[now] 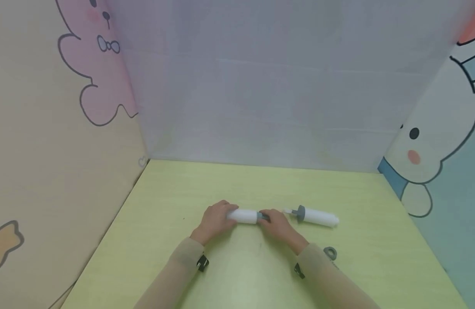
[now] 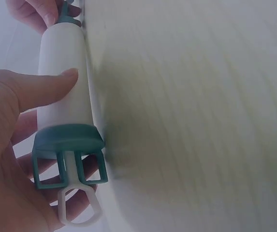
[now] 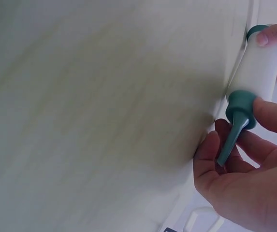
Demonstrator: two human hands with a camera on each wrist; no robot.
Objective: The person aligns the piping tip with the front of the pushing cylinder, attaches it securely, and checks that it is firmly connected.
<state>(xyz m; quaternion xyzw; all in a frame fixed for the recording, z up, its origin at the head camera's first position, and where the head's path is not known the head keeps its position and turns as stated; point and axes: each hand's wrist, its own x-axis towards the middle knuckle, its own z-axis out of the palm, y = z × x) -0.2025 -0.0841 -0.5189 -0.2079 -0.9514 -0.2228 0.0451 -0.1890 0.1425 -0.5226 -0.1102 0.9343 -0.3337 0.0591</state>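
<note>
A white syringe-like tube (image 1: 243,216) lies across the yellow-green table (image 1: 175,193), held at both ends. My left hand (image 1: 218,219) grips its plunger end. In the left wrist view the left hand (image 2: 41,92) has its thumb on the white barrel (image 2: 63,72), above a teal flange with finger loops (image 2: 68,145) and a white plunger ring (image 2: 78,212). My right hand (image 1: 275,223) holds the other end. In the right wrist view the right hand (image 3: 254,145) curls its thumb and fingers round the teal nozzle (image 3: 237,116).
A second white tube with a grey collar (image 1: 314,216) lies just right of my right hand. A small grey ring (image 1: 330,252) rests on the table by my right forearm. Cartoon-printed panels (image 1: 67,128) wall in the left, back and right sides.
</note>
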